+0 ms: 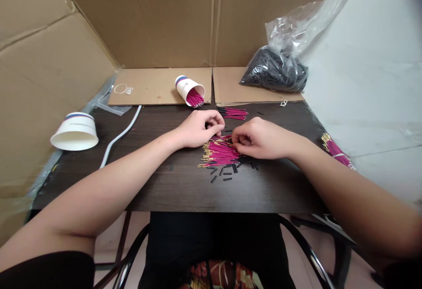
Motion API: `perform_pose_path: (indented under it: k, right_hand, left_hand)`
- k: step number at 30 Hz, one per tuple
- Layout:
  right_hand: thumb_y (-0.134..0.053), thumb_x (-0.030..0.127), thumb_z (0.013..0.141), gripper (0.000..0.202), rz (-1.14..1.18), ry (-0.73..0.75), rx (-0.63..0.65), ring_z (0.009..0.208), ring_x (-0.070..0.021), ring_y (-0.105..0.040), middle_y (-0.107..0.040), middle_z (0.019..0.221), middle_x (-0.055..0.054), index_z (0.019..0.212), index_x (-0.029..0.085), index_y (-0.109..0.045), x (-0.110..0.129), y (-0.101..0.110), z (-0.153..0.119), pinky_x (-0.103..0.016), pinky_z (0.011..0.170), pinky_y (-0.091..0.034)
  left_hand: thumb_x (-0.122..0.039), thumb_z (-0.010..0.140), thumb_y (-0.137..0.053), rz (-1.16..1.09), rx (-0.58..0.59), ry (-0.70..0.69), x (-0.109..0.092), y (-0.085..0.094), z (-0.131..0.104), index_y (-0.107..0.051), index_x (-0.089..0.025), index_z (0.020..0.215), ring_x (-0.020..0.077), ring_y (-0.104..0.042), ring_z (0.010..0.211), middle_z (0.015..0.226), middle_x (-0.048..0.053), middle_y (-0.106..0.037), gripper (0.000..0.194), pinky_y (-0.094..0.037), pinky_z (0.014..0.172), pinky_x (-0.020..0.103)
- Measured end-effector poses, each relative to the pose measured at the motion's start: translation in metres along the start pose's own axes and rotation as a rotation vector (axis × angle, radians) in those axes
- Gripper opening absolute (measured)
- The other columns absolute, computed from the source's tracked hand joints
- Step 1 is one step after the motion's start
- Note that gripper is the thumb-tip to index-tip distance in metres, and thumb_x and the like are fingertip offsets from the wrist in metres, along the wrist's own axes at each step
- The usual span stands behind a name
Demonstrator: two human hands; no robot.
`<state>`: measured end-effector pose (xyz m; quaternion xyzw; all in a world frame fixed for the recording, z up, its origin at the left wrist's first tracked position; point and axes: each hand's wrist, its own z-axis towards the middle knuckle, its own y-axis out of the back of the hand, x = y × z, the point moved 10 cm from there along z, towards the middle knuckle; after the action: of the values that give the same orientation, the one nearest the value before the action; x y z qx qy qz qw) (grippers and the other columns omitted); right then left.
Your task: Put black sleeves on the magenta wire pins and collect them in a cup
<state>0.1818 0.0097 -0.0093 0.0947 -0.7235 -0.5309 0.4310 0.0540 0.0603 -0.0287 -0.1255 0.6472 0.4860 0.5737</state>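
A pile of magenta wires with gold ends lies at the middle of the dark table. My left hand is over the pile's upper left edge, fingers curled together; whatever is between the tips is too small to make out. At the pile's upper right, my right hand has its thumb and fingers pinched, and their contents cannot be made out either. Short black tubes are scattered below the pile and beside my right hand. Beyond my hands lies a smaller bundle of magenta wires with black sleeves.
A tipped paper cup holds magenta wires at the back. Another paper cup and a pale cable are left. A clear bag of black pieces stands back right; a tied wire bundle lies at the right edge. Cardboard walls the back.
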Motion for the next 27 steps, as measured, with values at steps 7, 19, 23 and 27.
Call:
perform_pose_path:
  k: [7, 19, 23, 27]
  right_hand:
    - [-0.066, 0.02, 0.095, 0.01, -0.043, -0.01, -0.017, 0.063, -0.0115, -0.048, -0.063, 0.072, 0.001, 0.086, 0.018, -0.067, -0.003, 0.001, 0.0, -0.03, 0.068, -0.033]
    - [-0.064, 0.032, 0.111, 0.013, 0.262, 0.059, -0.378, 0.079, -0.0158, -0.059, -0.072, 0.091, -0.003, 0.112, 0.02, -0.068, -0.008, 0.037, -0.009, -0.031, 0.074, -0.046]
    - [-0.067, 0.033, 0.11, 0.013, 0.274, 0.035, -0.358, 0.079, -0.0157, -0.06, -0.072, 0.093, -0.003, 0.113, 0.02, -0.065, -0.02, 0.03, -0.005, -0.031, 0.074, -0.046]
    - [-0.068, 0.032, 0.11, 0.013, 0.264, 0.035, -0.342, 0.076, -0.0155, -0.059, -0.069, 0.089, -0.001, 0.112, 0.021, -0.062, -0.026, 0.026, -0.002, -0.032, 0.071, -0.044]
  left_hand:
    - [-0.031, 0.106, -0.072, 0.006, -0.002, -0.006, 0.0, 0.0, 0.0, -0.072, -0.018, 0.102, 0.0187, -0.078, 0.079, 0.087, 0.007, -0.083, 0.013, -0.054, 0.073, 0.032]
    - [-0.031, 0.106, -0.071, 0.009, -0.009, -0.019, 0.002, 0.0, 0.001, -0.072, -0.018, 0.104, 0.0181, -0.077, 0.079, 0.088, 0.007, -0.083, 0.013, -0.056, 0.076, 0.034]
    - [-0.029, 0.107, -0.069, 0.006, -0.004, -0.024, 0.002, 0.0, 0.001, -0.071, -0.018, 0.105, 0.0183, -0.077, 0.081, 0.087, 0.006, -0.082, 0.011, -0.056, 0.078, 0.034]
    - [-0.03, 0.108, -0.069, 0.005, -0.006, -0.024, 0.001, 0.001, 0.001, -0.071, -0.018, 0.105, 0.0182, -0.076, 0.08, 0.087, 0.006, -0.082, 0.012, -0.055, 0.078, 0.034]
